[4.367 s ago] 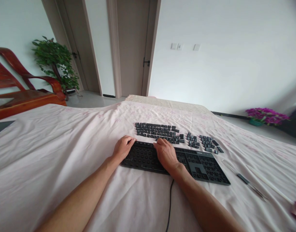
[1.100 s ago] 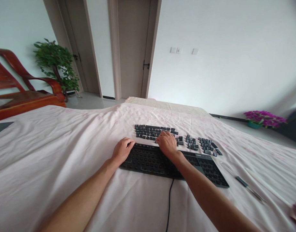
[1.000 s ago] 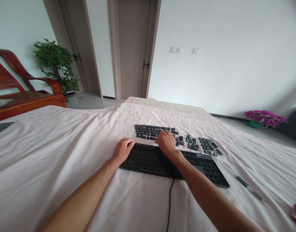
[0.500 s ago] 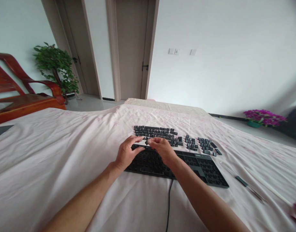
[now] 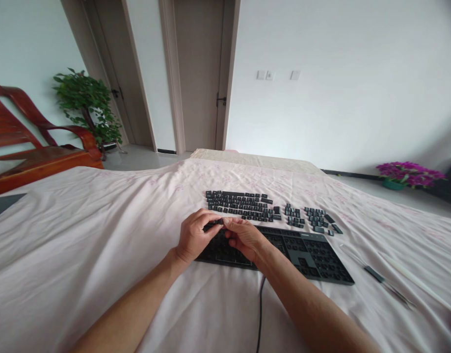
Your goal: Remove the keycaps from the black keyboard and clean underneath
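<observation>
A black keyboard (image 5: 306, 250) with its keycaps removed lies on a pale pink sheet (image 5: 100, 230). Rows of loose black keycaps (image 5: 242, 206) are laid out just beyond it, with two smaller groups (image 5: 313, 219) to the right. My left hand (image 5: 194, 235) and my right hand (image 5: 245, 236) meet over the keyboard's left part. Their fingertips pinch a long dark keycap (image 5: 215, 222) between them.
A black cable (image 5: 259, 314) runs from the keyboard toward me. A thin metal tool (image 5: 380, 280) lies on the sheet to the right. A wooden chair (image 5: 34, 147), a potted plant (image 5: 87, 105) and doors stand behind; purple flowers (image 5: 409, 174) are at far right.
My right hand reached to the loose keycap rows, then drew back with a keycap. My left hand lifted off the keyboard's edge and joined it in a pinch.
</observation>
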The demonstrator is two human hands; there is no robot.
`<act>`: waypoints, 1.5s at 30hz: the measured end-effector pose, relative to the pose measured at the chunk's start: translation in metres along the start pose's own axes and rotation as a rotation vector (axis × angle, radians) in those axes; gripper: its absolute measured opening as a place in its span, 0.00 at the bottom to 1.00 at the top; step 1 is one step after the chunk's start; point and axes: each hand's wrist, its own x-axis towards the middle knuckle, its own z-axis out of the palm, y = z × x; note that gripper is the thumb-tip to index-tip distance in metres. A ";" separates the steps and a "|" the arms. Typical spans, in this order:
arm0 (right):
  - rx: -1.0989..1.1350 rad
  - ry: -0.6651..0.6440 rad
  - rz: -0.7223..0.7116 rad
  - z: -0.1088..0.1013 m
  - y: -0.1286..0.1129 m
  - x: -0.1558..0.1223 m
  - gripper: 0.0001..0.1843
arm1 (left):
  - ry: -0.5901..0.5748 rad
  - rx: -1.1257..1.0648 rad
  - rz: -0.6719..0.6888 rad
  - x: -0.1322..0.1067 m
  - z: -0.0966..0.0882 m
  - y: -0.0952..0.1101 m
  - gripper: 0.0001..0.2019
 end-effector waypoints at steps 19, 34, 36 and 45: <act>-0.158 0.023 -0.117 -0.005 0.002 -0.007 0.21 | -0.054 0.136 0.234 -0.005 0.003 -0.006 0.10; -1.371 0.423 -0.518 -0.076 -0.016 -0.004 0.09 | -0.143 0.079 -0.373 -0.007 0.005 -0.067 0.15; -1.432 0.409 -0.524 -0.073 -0.011 -0.003 0.09 | -0.157 0.069 -0.388 -0.009 0.005 -0.069 0.16; -1.628 0.360 -0.670 -0.062 -0.009 -0.002 0.11 | -0.179 0.085 -0.377 -0.007 0.004 -0.067 0.16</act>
